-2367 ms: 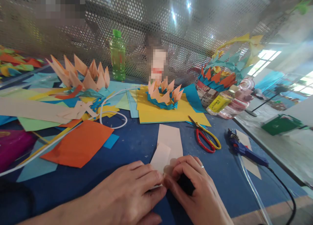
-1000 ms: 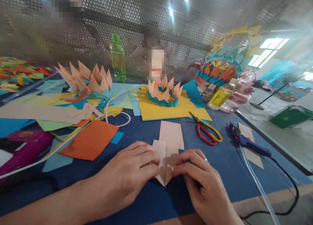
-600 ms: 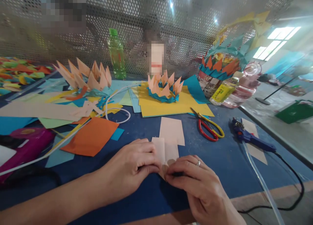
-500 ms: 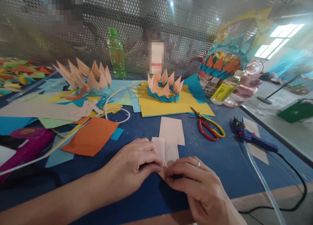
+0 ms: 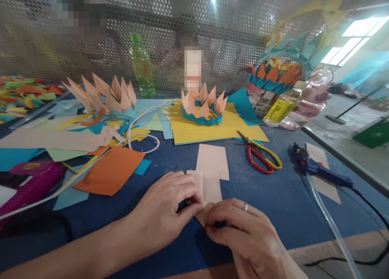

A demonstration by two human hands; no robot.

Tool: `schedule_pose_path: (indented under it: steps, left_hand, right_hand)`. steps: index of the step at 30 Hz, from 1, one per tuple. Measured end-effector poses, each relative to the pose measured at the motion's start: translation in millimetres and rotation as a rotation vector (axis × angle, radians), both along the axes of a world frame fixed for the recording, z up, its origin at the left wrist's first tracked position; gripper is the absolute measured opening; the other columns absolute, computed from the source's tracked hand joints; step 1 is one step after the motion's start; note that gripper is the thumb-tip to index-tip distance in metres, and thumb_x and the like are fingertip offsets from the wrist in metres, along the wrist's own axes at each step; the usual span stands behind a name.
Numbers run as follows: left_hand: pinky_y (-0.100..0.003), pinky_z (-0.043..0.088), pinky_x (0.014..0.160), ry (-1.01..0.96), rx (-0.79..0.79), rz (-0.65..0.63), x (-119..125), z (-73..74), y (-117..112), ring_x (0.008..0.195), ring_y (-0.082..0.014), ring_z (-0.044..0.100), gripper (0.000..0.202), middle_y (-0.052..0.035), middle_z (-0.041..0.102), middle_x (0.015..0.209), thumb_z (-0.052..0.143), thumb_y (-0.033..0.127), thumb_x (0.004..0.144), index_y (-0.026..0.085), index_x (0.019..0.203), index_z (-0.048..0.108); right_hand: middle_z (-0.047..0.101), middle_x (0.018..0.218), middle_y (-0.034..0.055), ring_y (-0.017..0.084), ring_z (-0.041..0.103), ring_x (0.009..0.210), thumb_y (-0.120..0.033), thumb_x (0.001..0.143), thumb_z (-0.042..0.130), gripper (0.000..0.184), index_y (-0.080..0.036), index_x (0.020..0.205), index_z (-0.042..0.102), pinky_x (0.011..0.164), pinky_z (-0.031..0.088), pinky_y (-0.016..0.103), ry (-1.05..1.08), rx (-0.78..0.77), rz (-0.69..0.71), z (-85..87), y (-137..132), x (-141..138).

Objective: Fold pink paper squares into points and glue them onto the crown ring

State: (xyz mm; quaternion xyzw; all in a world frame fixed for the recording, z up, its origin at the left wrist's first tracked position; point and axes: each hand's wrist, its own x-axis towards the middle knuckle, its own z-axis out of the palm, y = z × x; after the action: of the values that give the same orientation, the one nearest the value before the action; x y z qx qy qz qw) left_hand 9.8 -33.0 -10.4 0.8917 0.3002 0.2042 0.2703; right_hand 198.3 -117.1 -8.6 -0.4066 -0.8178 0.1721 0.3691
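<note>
A pale pink sheet of paper (image 5: 211,188) with a crease down its middle lies between my hands, its near end folded to a point. My left hand (image 5: 174,202) presses on its left side, thumb and fingers pinched at the crease. With fingers closed, my right hand (image 5: 240,222), wearing a ring, grips the folded near corner; the fingertips hide part of it. Just beyond lies another pale pink square (image 5: 212,160). Scissors (image 5: 261,154) with red and yellow handles rest to the right of that square.
Beyond stands a teal-and-peach folded paper ring (image 5: 203,119) on yellow sheets (image 5: 194,136). A blue glue gun (image 5: 322,171) with a cable lies right. Orange paper (image 5: 111,169), a white cord and a magenta tool (image 5: 36,182) are left. Bottles (image 5: 141,68) stand at the back.
The fold at the near end of the pink paper shows slightly more, and my fingers have shifted a little along it. The view has tilted slightly.
</note>
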Motion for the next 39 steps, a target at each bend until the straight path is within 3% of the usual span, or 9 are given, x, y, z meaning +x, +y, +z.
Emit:
schedule_pose_path:
  steps: [6,13,20,24,29,35,39]
  left_hand:
    - [-0.031,0.034,0.079,0.029,-0.018,0.020,-0.1,-0.3,-1.0,0.074,-0.0138,0.053,0.013,0.0047,0.062,0.074,0.062,0.016,0.085,0.020,0.073,0.060]
    - [-0.029,0.033,0.076,-0.014,-0.019,0.001,-0.1,0.0,-0.9,0.074,-0.0128,0.052,0.013,0.0058,0.060,0.073,0.062,0.016,0.086,0.021,0.074,0.059]
    - [-0.031,0.035,0.083,-0.031,0.008,0.036,-1.5,-2.7,-3.7,0.081,-0.0144,0.052,0.009,0.0045,0.060,0.082,0.060,0.013,0.085,0.021,0.085,0.058]
    - [-0.033,0.037,0.076,0.025,0.163,0.049,-3.0,-0.4,-6.3,0.084,-0.0178,0.050,0.006,0.0004,0.056,0.089,0.058,0.015,0.087,0.020,0.084,0.057]
    - [-0.036,0.033,0.069,0.153,0.446,-0.026,-6.1,-1.7,-6.8,0.076,-0.0192,0.047,0.018,-0.0001,0.057,0.082,0.051,0.013,0.091,0.021,0.077,0.059]
    - [-0.035,0.036,0.083,0.030,0.509,-0.073,-12.5,-5.2,-14.8,0.079,-0.0159,0.055,0.034,0.0008,0.065,0.082,0.036,0.017,0.098,0.019,0.082,0.066]
    - [-0.037,0.036,0.094,0.003,0.615,0.003,-16.0,-7.7,-31.0,0.084,-0.0163,0.062,0.035,-0.0004,0.072,0.087,0.037,0.023,0.100,0.018,0.087,0.069]
  right_hand:
    - [0.070,0.089,0.0058,0.014,0.065,0.085,0.001,0.082,0.045,0.027,-0.015,0.084,0.067,0.074,0.056,0.025,0.022,0.064,0.008,-5.9,0.5,0.8]
    - [0.070,0.098,0.0069,0.015,0.064,0.087,0.000,0.083,0.045,0.038,-0.017,0.111,0.066,0.076,0.057,0.025,-0.032,0.042,-0.020,-4.2,0.5,2.6]
    - [0.070,0.090,0.0023,0.012,0.062,0.084,-0.010,0.088,0.055,0.018,-0.019,0.087,0.070,0.073,0.054,0.021,-0.122,0.082,-0.062,-13.7,2.6,-0.8]
    - [0.069,0.089,0.0033,0.013,0.062,0.085,-0.011,0.089,0.053,0.018,-0.019,0.084,0.069,0.073,0.054,0.022,-0.119,0.088,-0.049,-15.2,2.2,-1.6]
    - [0.069,0.087,0.0040,0.013,0.061,0.083,-0.011,0.090,0.052,0.021,-0.018,0.081,0.069,0.072,0.054,0.023,-0.119,0.107,-0.059,-13.0,2.3,-2.5]
    - [0.066,0.075,0.0021,0.011,0.059,0.072,-0.012,0.090,0.053,0.022,-0.018,0.076,0.069,0.063,0.051,0.020,-0.105,0.160,-0.107,-14.3,5.4,-4.9]
    - [0.064,0.074,0.0014,0.011,0.057,0.072,-0.011,0.091,0.052,0.024,-0.017,0.073,0.067,0.062,0.050,0.020,-0.103,0.155,-0.095,-16.7,5.3,-5.1]
